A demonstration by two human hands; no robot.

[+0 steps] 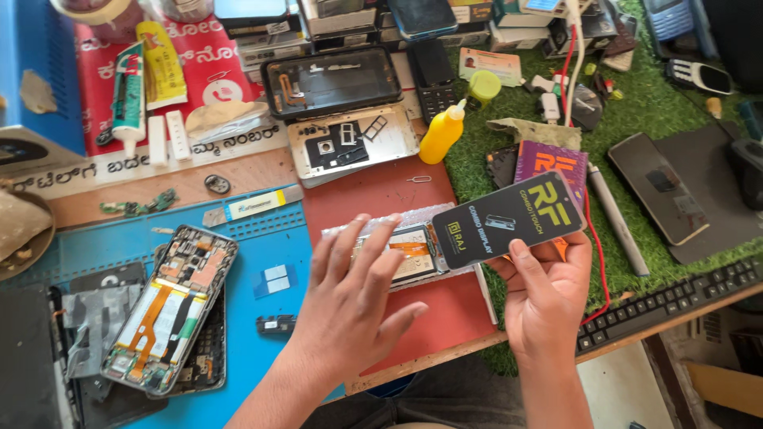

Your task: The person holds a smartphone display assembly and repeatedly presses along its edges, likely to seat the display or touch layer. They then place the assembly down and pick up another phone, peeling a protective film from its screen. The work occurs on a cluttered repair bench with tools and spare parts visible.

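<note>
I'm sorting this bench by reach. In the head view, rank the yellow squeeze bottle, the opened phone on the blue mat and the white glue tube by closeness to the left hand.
From the left hand:
1. Opened phone, to its left on the blue mat.
2. Yellow squeeze bottle, farther up, slightly right.
3. White glue tube, far upper left.

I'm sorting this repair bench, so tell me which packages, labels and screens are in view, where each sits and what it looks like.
Black box: flat, yellow-green print, held in the right hand.
Wrapped screen: in bubble wrap, under the left hand.
Purple box: just behind the black one.
Yellow bottle: centre, on the grass mat's edge.
Glue tubes: top left, white-green and yellow.
</note>
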